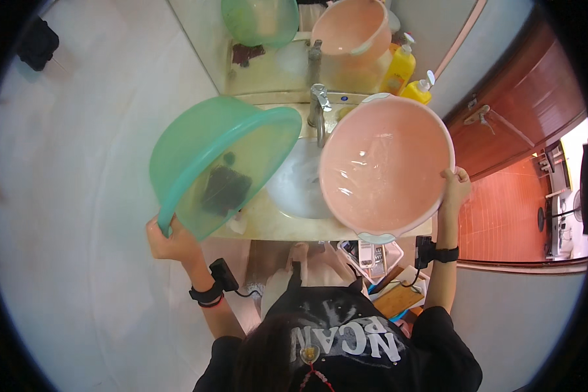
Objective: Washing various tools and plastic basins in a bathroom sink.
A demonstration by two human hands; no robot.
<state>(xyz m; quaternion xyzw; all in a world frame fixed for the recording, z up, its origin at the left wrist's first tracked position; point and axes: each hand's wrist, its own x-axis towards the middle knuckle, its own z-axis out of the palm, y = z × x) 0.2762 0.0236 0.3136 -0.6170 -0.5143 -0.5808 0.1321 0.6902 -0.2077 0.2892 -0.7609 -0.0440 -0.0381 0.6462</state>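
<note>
My left hand grips the rim of a translucent green plastic basin, which is tilted with its opening turned toward the right. Through its thin wall a dark patch shows on the counter side. In my right hand is the right rim of a pink plastic basin with pale grips at two edges. Its inside faces up toward me and has shiny highlights. Between the two basins a white washbasin is partly visible under a chrome faucet.
The cream counter runs before me, with a mirror behind it. Yellow pump bottles stand at the back right. A brown door is at the right. Below the counter are a white basket and a wooden board.
</note>
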